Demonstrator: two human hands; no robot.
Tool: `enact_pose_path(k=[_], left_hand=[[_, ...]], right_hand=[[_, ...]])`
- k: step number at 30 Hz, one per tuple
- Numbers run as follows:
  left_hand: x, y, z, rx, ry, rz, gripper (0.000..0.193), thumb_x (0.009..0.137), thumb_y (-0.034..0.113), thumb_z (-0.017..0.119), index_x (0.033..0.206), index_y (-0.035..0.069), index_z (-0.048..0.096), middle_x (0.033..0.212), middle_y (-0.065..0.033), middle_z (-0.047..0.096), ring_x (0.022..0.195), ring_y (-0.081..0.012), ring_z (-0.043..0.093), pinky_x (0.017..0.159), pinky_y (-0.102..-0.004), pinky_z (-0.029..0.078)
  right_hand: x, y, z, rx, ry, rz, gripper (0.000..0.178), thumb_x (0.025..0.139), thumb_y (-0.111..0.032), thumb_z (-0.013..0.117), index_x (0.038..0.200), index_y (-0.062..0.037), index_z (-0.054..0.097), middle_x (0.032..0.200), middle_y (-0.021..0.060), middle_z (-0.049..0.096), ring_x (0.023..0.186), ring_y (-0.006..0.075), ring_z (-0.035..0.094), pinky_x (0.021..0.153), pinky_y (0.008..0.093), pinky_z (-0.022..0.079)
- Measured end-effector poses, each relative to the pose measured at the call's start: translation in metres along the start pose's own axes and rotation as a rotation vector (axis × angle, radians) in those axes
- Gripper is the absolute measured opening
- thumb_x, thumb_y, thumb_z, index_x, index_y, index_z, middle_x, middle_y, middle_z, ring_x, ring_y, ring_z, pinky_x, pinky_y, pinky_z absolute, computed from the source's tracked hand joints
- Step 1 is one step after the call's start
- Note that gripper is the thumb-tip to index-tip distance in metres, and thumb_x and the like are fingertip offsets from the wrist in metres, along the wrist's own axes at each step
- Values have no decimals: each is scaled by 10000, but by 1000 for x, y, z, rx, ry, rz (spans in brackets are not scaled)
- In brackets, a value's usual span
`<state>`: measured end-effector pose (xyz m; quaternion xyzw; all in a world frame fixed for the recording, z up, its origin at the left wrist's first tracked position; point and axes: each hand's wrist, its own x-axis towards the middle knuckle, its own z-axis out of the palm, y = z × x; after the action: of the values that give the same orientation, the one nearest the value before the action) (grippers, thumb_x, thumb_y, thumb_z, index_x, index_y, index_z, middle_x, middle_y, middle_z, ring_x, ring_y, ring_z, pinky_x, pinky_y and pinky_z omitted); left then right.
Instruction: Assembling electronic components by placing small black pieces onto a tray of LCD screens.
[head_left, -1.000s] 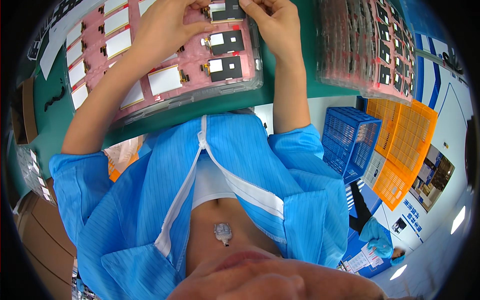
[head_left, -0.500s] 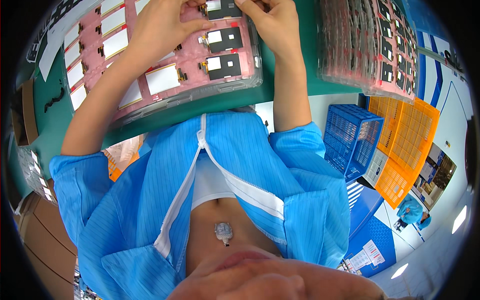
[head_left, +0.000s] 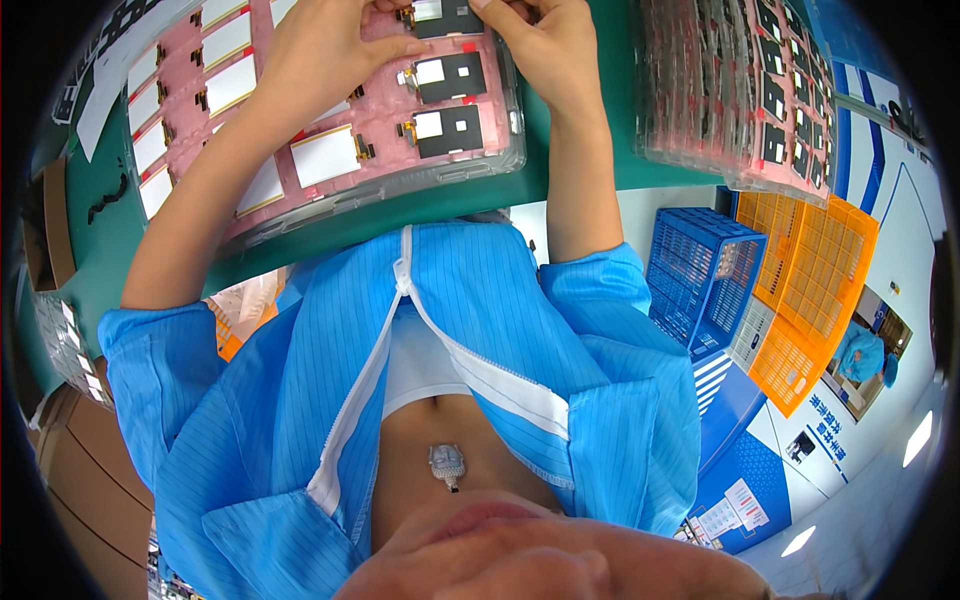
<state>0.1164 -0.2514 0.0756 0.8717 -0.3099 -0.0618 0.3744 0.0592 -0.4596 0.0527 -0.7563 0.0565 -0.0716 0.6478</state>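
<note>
Both hands reach over a pink-lined clear tray (head_left: 385,185) holding rows of small flat display modules. My left hand (head_left: 325,50) is at the top edge of the picture, its thumb stretched out and apart from its curled fingers, beside the left end of a black module with a white patch (head_left: 448,20). At that module's right edge, my right hand (head_left: 548,45) has its thumb bent in toward the forefinger; whatever they pinch is too small or cut off to tell. Two similar black modules (head_left: 462,76) (head_left: 464,132) lie nearer me, with white-faced modules (head_left: 325,158) to their left.
A tall stack of filled trays (head_left: 700,90) stands right on the green table (head_left: 590,180). Below it, at right, are a blue crate (head_left: 700,270) and orange crates (head_left: 820,260). An open cardboard box (head_left: 55,225) sits far left. A person in blue (head_left: 860,355) is in the background.
My hands stay nearly in place over the same black module. In the background, the person in blue has shifted up and to the right in the picture.
</note>
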Motion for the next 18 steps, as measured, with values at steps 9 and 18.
enact_pose_path(k=[9,18], left_hand=[[1,0,0,-21,3,3,371,694,68,880,1003,-6,687,931,-126,630,805,-272,624,728,-364,511],[0,0,2,-21,-5,8,389,690,84,889,1011,-1,686,926,-130,626,819,-278,624,740,-366,511]], right_hand=[[-1,2,0,-18,1,-8,74,959,-85,706,930,-21,680,746,-80,550,653,14,440,572,190,354],[-8,-6,1,-209,61,-206,99,886,-46,743,960,-31,678,773,8,599,677,109,510,612,255,418]])
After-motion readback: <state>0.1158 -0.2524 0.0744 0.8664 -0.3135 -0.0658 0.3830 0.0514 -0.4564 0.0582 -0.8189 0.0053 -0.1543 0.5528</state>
